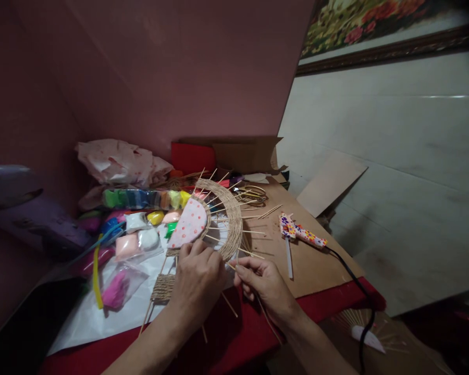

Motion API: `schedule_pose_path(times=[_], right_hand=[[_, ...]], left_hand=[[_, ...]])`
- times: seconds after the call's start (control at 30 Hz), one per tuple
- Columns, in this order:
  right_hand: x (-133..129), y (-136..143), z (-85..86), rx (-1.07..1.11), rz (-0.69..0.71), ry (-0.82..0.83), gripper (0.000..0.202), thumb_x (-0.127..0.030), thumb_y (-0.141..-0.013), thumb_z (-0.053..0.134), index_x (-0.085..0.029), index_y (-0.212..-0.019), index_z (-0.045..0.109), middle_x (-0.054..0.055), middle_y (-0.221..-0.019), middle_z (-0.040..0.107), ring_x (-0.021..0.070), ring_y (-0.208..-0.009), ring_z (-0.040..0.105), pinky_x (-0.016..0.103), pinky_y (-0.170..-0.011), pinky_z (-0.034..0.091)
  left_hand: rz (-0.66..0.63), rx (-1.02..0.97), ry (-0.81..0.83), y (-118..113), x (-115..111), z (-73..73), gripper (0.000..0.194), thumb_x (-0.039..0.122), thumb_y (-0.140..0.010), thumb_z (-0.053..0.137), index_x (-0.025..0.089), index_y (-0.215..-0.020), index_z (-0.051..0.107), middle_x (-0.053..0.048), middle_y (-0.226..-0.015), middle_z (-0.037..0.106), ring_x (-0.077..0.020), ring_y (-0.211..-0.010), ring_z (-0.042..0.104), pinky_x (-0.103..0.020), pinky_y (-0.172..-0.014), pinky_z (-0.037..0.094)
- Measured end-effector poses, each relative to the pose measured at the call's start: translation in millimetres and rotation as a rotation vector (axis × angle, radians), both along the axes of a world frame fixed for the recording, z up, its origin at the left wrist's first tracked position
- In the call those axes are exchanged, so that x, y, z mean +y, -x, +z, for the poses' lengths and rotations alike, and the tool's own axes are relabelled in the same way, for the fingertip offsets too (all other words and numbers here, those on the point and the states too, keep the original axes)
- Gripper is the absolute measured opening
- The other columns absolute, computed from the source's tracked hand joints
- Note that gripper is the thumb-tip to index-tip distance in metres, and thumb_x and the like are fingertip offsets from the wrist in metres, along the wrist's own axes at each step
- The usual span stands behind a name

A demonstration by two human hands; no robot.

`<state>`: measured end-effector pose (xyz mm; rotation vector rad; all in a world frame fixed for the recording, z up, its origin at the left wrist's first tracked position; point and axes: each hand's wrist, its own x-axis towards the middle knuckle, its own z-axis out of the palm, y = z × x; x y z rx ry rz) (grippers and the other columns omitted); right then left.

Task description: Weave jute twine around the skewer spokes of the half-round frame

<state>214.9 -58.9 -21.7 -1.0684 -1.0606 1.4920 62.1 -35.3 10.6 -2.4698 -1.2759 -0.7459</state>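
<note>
A fan-shaped frame of thin wooden sticks lies tilted in front of me, with a wide band of jute twine (234, 221) woven through the sticks. At its centre sits a half-round pad of white cloth with pink dots (189, 224). My left hand (199, 271) is closed over the lower part of the frame; its fingertips are mostly hidden. A smaller woven twine patch (163, 289) shows beside that wrist. My right hand (260, 281) pinches the loose jute twine near the band's lower right end, and the strand trails down below the palm.
A flower-patterned glue gun (303, 233) with a black cord (354, 278) rests on brown cardboard (316, 271) at right. Scissors (254, 194) lie behind the frame. Bags of coloured clay (127, 247) fill the left side. A second stick fan (367, 336) is at lower right.
</note>
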Motion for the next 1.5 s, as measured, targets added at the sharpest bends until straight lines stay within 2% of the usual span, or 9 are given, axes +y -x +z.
schedule_pose_path(times=[0.27,0.43,0.6,0.7,0.83,1.0,1.13,1.27,1.5], right_hand=[[0,-1,-1.1,0.08,-0.03,0.004,0.031,-0.039,-0.073,0.067,-0.012,-0.089,0.066,-0.002,-0.057,0.055,0.0034,-0.042,0.039,0.016,-0.038,0.03],[0,-2,-1.0,0.112,-0.064,0.034,0.033,-0.038,-0.07,0.069,-0.011,-0.089,0.067,-0.001,-0.057,0.056,0.0036,-0.042,0.039,0.016,-0.037,0.029],[-2,-3,-0.3,0.136,-0.105,0.063,0.033,-0.038,-0.069,0.07,-0.012,-0.088,0.067,-0.001,-0.058,0.056,0.0029,-0.042,0.036,0.015,-0.037,0.028],[-3,-3,0.3,0.188,-0.137,0.081,0.032,-0.037,-0.068,0.071,-0.012,-0.088,0.067,-0.002,-0.058,0.053,0.0027,-0.043,0.033,0.015,-0.037,0.026],[-4,-4,2.3,0.237,-0.199,0.075,0.031,-0.038,-0.067,0.071,-0.012,-0.084,0.067,-0.003,-0.057,0.05,0.0029,-0.044,0.031,0.015,-0.037,0.026],[-4,-8,3.3,0.244,-0.245,0.042,0.028,-0.036,-0.068,0.071,-0.012,-0.083,0.067,-0.004,-0.055,0.046,0.0029,-0.044,0.031,0.016,-0.038,0.024],[-3,-10,2.3,0.259,-0.257,0.015,0.025,-0.033,-0.07,0.069,-0.012,-0.082,0.065,-0.005,-0.054,0.044,0.0017,-0.042,0.03,0.015,-0.037,0.02],[-5,-11,4.5,0.306,-0.238,0.028,0.025,-0.034,-0.072,0.068,-0.013,-0.084,0.062,-0.006,-0.053,0.043,0.0024,-0.043,0.028,0.014,-0.036,0.021],[-17,-14,13.3,0.392,-0.2,0.087,0.027,-0.036,-0.075,0.067,-0.017,-0.09,0.055,-0.007,-0.055,0.043,0.0022,-0.042,0.023,0.014,-0.034,0.015]], left_hand=[[-0.11,0.001,-0.071,-4,-4,2.2,0.022,0.019,-0.082,0.049,0.017,-0.061,0.055,-0.003,-0.059,0.056,-0.0188,-0.067,0.045,-0.036,-0.068,0.031],[-0.193,-0.097,0.049,-1,-3,4.9,0.024,0.018,-0.082,0.049,0.018,-0.06,0.055,-0.002,-0.059,0.056,-0.0169,-0.066,0.046,-0.034,-0.068,0.033],[-0.014,-0.442,0.067,19,11,9.1,0.009,0.019,-0.08,0.05,0.018,-0.081,0.059,-0.006,-0.081,0.06,-0.0192,-0.08,0.052,-0.035,-0.073,0.04],[0.252,-0.495,0.091,35,26,7.3,0.027,0.028,-0.077,0.053,0.014,-0.101,0.058,-0.013,-0.102,0.058,-0.0274,-0.099,0.05,-0.043,-0.084,0.039],[0.416,-0.691,0.424,48,42,2.7,0.048,0.035,-0.068,0.062,0.009,-0.108,0.055,-0.017,-0.105,0.059,-0.0313,-0.098,0.054,-0.043,-0.08,0.042],[0.209,-1.294,1.021,40,39,11.2,0.042,0.033,-0.059,0.073,0.013,-0.095,0.062,-0.01,-0.088,0.068,-0.0209,-0.073,0.063,-0.026,-0.057,0.046],[0.241,-1.527,1.33,33,32,20.6,0.029,0.026,-0.061,0.074,0.013,-0.086,0.065,-0.007,-0.067,0.069,-0.0148,-0.05,0.06,-0.022,-0.042,0.042],[0.219,-1.598,1.279,31,30,23.3,0.017,0.023,-0.065,0.071,0.013,-0.077,0.065,-0.002,-0.055,0.064,-0.0089,-0.038,0.051,-0.018,-0.036,0.039],[0.15,-1.748,1.122,32,27,28.6,0.014,0.014,-0.069,0.065,0.015,-0.083,0.063,0.0,-0.065,0.067,-0.0079,-0.042,0.055,-0.016,-0.037,0.042]])
